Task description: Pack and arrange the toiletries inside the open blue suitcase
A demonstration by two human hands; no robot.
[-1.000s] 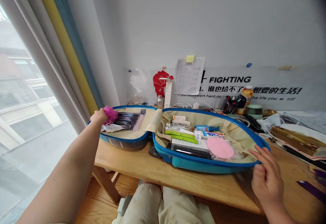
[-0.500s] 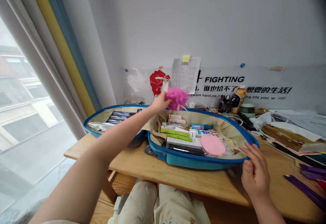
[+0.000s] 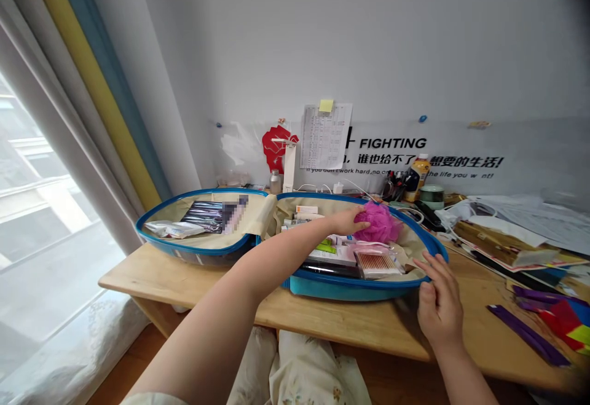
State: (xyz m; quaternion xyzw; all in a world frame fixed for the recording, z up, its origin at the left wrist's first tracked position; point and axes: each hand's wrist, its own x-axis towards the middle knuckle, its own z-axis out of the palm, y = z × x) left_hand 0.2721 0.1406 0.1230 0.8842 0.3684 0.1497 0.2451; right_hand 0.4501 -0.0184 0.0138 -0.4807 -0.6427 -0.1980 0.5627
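Observation:
My left hand is closed on a bright pink mesh bath puff, which sits over the far right part of the open blue suitcase. Below the puff, a clear pack of cotton swabs lies near the front rim. A black case and a green packet are beside it, partly behind my left arm. At the right end of the suitcase, my right hand rests against the rim with its fingers outstretched.
The suitcase's other half holds a dark packet and a white one. Papers and a brown pouch lie to the right, with purple strips nearer. A bottle and white lamp stand along the wall.
My left hand has carried the bath puff rightward and down, from above the suitcase's middle to its far right part. My right hand stays at the rim. The camera view has shifted slightly.

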